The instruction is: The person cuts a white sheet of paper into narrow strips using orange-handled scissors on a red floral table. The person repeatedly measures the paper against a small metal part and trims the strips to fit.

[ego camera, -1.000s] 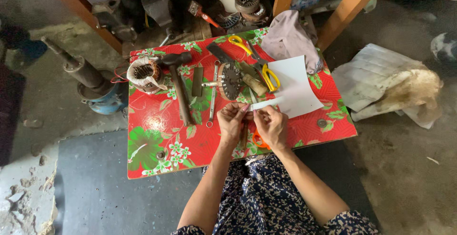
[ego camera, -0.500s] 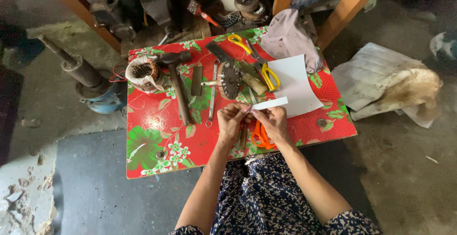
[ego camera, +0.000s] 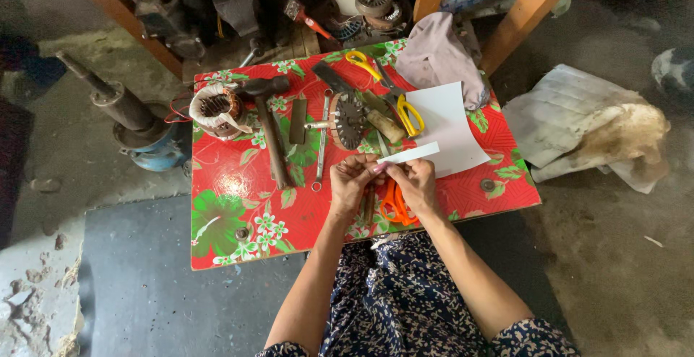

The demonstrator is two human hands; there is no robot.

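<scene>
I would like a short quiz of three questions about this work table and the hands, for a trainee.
1. True or false: the left hand and the right hand both hold the white paper strip.
2. Which tool lies under the right hand on the red flowered table?
A. orange-handled scissors
B. a blue screwdriver
C. a green saw
3. Fill in: the hammer lies just right of the wound ______.

Key
1. True; the strip runs between both hands and sticks out to the upper right.
2. A
3. Coil, a copper motor winding near the table's left rear corner.
</scene>
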